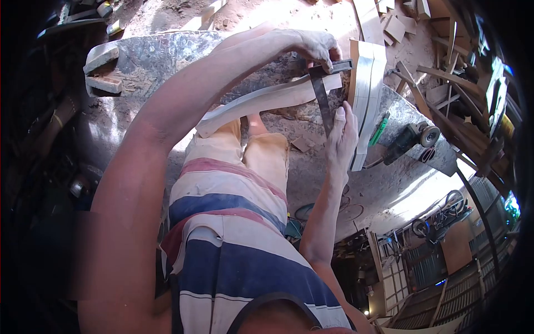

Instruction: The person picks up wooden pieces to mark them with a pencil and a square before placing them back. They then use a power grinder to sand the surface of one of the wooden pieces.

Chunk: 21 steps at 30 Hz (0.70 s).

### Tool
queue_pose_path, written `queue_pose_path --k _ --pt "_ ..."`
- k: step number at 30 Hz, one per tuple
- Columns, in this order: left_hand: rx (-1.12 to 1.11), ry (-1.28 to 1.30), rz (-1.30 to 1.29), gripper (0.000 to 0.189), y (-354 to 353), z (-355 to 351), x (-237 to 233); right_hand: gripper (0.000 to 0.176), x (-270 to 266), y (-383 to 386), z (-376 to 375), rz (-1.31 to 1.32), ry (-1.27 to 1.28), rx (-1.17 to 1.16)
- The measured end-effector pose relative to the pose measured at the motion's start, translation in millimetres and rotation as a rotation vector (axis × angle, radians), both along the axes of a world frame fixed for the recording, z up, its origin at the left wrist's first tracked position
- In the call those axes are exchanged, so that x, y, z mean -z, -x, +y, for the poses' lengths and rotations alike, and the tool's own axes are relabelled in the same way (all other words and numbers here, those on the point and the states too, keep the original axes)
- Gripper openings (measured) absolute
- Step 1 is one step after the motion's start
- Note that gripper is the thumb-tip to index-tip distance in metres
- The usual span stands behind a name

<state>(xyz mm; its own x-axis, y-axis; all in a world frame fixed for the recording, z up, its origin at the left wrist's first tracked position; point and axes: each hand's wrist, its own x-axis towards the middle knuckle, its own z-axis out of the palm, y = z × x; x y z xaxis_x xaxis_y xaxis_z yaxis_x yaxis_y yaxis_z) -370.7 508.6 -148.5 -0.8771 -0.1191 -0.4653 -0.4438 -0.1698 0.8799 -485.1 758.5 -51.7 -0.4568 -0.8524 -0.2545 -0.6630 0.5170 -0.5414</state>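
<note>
Carefully: at 1 o'clock your left hand (319, 45) grips the metal square (320, 92); your right hand (341, 136) meets its lower end, whether gripping I can't tell. Uneven pressure could twist it, or knock the pale board (365, 83) at 2 o'clock.

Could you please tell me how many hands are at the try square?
2: the left hand is at the corner of the try square, and the right hand is by the end nearer the person's body. Some fingers are partly hidden.
</note>
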Motion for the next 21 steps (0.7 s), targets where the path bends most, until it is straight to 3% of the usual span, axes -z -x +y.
queue_pose_path --k 4,7,16,21 --pt "-0.031 -0.029 -0.018 0.045 -0.3 5.2 8.1 0.034 -5.6 -5.8 8.5 -0.381 0.074 0.137" --pt "0.007 -0.009 -0.001 0.047 -0.1 3.4 6.0 0.028 5.0 -12.7 7.3 -0.513 0.167 0.118" --pt "0.005 0.004 -0.048 0.049 3.8 4.4 -3.4 0.028 16.1 -19.7 -2.1 -0.294 0.219 0.14" --pt "0.042 -0.002 -0.07 0.049 6.3 1.1 -8.2 0.027 16.8 -21.4 0.0 -0.426 0.178 0.102"
